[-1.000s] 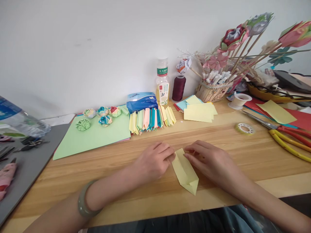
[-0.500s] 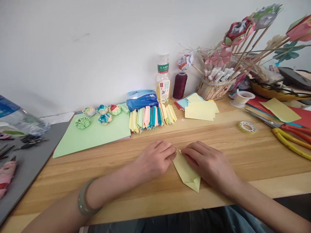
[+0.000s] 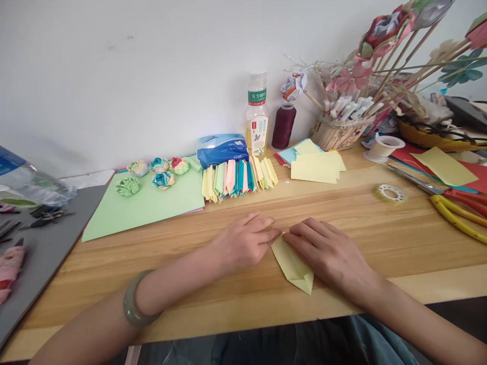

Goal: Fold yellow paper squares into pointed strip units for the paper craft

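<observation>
A small yellow sheet of paper [image 3: 291, 263] lies on the wooden table, its sides folded and its near end creased to a point. My right hand [image 3: 331, 253] rests over its right side, with the fingers bent and pressed together on it near the far corner. From the other side my left hand [image 3: 243, 241] reaches in, fingers stretched and a little apart. Its fingertips are at the paper's far corner; whether they press on it I cannot tell. A bangle [image 3: 135, 301] circles the left wrist.
Folded coloured paper strips [image 3: 239, 177] stand in a row before a blue tissue pack [image 3: 222, 149]. Paper flowers lie on green sheets [image 3: 152, 213]. Further right are yellow sheets [image 3: 314, 170], a tape roll [image 3: 391, 192], scissors [image 3: 429, 187], a bottle [image 3: 256, 121] and a thread spool [image 3: 284, 126].
My left fingers have straightened and spread from a more curled shape at the paper's far corner. My right hand stays on the paper. The view has shifted slightly.
</observation>
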`<state>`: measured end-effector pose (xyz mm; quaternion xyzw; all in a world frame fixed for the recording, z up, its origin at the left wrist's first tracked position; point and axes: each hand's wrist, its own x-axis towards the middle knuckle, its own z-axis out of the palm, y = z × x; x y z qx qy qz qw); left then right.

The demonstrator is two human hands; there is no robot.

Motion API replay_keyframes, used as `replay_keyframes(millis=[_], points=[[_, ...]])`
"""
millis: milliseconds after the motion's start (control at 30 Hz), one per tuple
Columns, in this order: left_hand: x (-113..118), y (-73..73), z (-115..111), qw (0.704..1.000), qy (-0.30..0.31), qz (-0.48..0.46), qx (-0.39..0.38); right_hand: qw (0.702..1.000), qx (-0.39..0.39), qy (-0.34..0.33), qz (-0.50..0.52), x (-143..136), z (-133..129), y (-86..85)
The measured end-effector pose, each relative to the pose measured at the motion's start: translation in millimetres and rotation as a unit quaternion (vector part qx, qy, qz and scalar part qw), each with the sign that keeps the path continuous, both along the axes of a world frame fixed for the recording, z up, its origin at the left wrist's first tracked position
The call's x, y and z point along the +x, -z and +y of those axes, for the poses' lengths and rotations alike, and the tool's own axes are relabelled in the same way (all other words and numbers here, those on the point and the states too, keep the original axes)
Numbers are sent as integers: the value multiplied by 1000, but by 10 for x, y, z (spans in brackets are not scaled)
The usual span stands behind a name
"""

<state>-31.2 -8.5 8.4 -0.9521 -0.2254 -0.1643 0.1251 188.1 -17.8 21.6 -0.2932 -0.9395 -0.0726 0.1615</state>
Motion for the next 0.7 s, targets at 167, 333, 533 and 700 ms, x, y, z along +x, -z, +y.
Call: replay_keyframes(millis=[167,333,533,700], points=[[14,1,24,1000,8,2,0,999,22,-8,-29,-8,1,-14],[39,-38,37,1000,20,4,10,999,-23,-34,-8,38,40,-28],[30,-57,47,1000,24,11,16,999,-29,-21,-1,66,83,-16],[18,-42,59,1000,22,16,7,998,28,-35,-51,149,59,-77]])
